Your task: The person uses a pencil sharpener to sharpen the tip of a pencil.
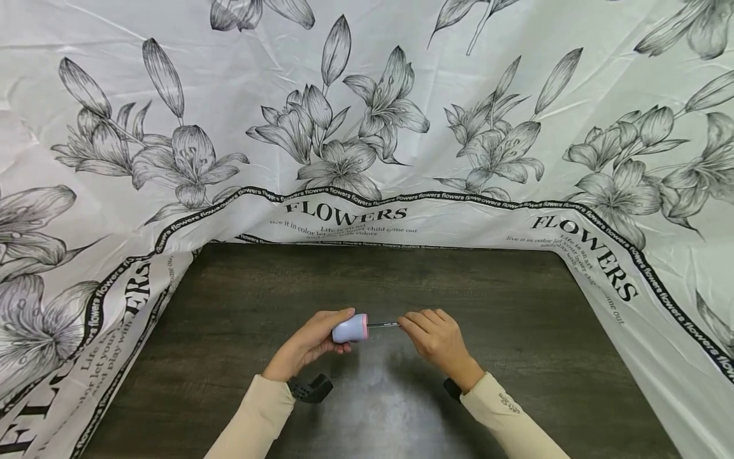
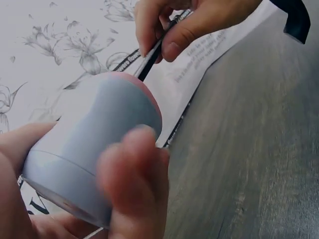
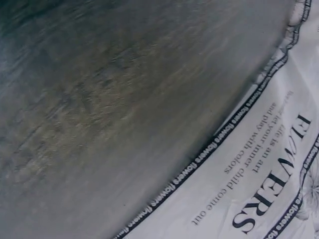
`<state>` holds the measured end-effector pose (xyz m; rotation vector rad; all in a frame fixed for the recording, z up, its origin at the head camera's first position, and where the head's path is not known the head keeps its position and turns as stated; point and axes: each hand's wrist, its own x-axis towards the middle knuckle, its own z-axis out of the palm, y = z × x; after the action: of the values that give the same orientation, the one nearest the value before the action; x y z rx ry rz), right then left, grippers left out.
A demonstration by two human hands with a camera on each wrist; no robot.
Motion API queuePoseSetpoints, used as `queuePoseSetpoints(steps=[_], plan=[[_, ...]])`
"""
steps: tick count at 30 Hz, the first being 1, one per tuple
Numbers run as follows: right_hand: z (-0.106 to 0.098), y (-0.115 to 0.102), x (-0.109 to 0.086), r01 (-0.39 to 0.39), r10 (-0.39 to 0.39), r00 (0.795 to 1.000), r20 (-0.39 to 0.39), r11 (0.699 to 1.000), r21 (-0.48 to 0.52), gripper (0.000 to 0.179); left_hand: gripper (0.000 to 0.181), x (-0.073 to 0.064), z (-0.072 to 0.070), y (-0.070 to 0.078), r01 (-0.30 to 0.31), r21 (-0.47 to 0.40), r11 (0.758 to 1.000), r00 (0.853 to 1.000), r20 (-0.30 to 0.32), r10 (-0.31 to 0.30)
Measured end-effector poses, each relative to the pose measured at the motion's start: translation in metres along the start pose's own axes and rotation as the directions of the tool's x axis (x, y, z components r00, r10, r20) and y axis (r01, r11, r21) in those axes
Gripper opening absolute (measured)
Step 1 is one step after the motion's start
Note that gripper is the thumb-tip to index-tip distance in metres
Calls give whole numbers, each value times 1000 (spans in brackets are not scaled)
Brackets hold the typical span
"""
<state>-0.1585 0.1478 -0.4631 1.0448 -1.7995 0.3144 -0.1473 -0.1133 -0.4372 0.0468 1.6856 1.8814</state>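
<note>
A lavender pencil sharpener (image 1: 348, 329) with a pink rim is held sideways above the table by my left hand (image 1: 312, 338), its fingers wrapped around the body. A dark pencil (image 1: 383, 324) with small lettering runs into the pink end; its tip is hidden inside. My right hand (image 1: 437, 338) pinches the pencil's far end between thumb and fingers. In the left wrist view, the sharpener (image 2: 94, 129) fills the palm and the pencil (image 2: 149, 62) meets its pink top. The right wrist view shows neither hand nor sharpener.
Below both hands lies a dark wood-grain table (image 1: 241, 280). White cloth (image 1: 413, 220) with flower drawings and printed words hangs along its back and sides. A black band (image 1: 311, 389) is on the left wrist, and another (image 1: 452, 387) on the right.
</note>
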Motion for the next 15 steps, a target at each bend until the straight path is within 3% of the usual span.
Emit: queuePoseSetpoints(steps=[4,7,11,15], plan=[[3,1,-4,37,-39,997,-62,999,-29,21,60,3,3,1,51,4,999,999,-13,-51],[5,0,-7,31,-32,996,-78,999,-9,21,58,5,6,2,49,17,999,998,-49,-48],[6,-4,-8,-28,33,997,-68,997,65,22,48,7,7,1,-21,49,999,996,-86,25],[4,-9,-6,-143,142,990,16,974,177,19,35,6,3,-2,-117,98,988,989,-84,126]])
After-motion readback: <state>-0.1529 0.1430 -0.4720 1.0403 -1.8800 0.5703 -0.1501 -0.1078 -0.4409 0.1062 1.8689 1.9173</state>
